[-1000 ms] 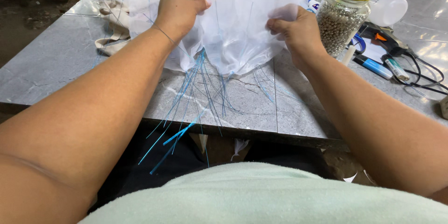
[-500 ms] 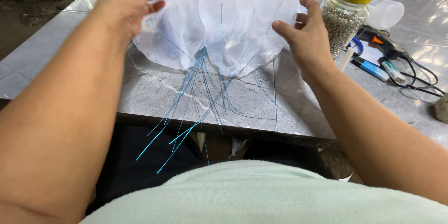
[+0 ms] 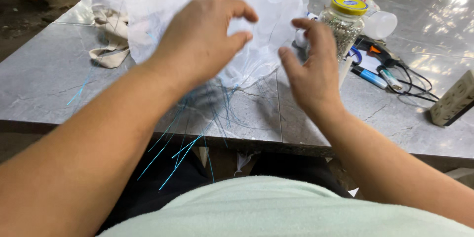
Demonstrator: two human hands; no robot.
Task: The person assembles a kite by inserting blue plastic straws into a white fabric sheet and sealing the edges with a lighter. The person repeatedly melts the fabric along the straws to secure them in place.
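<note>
Centrally, a bunched piece of white sheer fabric (image 3: 197, 5) heaped on a grey stone-patterned worktop (image 3: 44, 79), with thin blue strands (image 3: 187, 143) trailing from beneath it across the worktop and over the near edge. Left hand (image 3: 202, 39) raised over the fabric, fingers curled with thumb and forefinger nearly meeting; blurred, so contact with the cloth cannot be told. Right hand (image 3: 311, 69) just to the right of the fabric, open, fingers spread and bent, palm turned toward the left hand, gripping nothing. Behind the fabric at upper left, a crumpled beige cloth (image 3: 111, 44) lying on the worktop. Directly behind the right hand, an upright clear jar with a yellow lid (image 3: 345, 22), filled with small pale beads or grains, kind not distinguishable. Beside the jar to the right, a clear plastic cup (image 3: 382, 24) on its side. Further right, a dark tool with an orange part (image 3: 377, 52), two short blue-tipped cylindrical objects (image 3: 380, 76) and a looped black cable (image 3: 417, 89). At the far right edge, a pale power strip (image 3: 452, 98), tilted. In the foreground, a pale green garment (image 3: 276, 207) across the lower margin.
</note>
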